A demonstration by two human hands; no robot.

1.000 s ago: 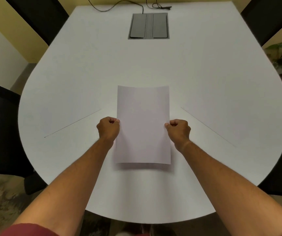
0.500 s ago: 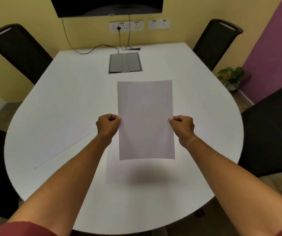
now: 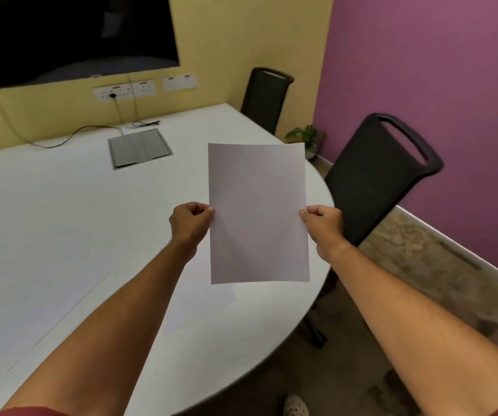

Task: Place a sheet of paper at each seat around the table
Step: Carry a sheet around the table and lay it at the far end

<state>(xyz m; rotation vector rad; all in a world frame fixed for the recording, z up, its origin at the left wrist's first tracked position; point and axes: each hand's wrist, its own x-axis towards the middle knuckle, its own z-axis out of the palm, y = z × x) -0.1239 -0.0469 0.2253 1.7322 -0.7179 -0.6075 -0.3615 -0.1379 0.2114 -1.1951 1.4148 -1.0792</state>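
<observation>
Sheet of paper [image 3: 258,213]: one, white, blank, portrait, held in the air above the right edge of the table [image 3: 61,220], its face toward the camera. Left hand [image 3: 192,222]: fingers curled, pinching the sheet's left edge about midway up. Right hand [image 3: 322,223]: fingers curled, pinching the right edge at about the same height. Both forearms bare, reaching out over the near rim of the tabletop. Table: white, rounded at the near end, straight at the far edge by the yellow wall. Flat sheets [image 3: 46,295]: white, lying on the tabletop toward its near left side, visible mainly by thin dark edge lines; their number cannot be told. Cable box [image 3: 139,148]: grey, lid closed, set into the tabletop near the far edge, with cables [image 3: 70,138] running from it toward the wall sockets [image 3: 124,90]. Screen [image 3: 70,34]: dark, mounted above the sockets. Chairs: two black, one [image 3: 373,178] at the right edge just beyond the held sheet, one [image 3: 265,97] at the far right corner. Potted plant [image 3: 303,136]: small, on the floor between the two chairs, against the purple wall.
</observation>
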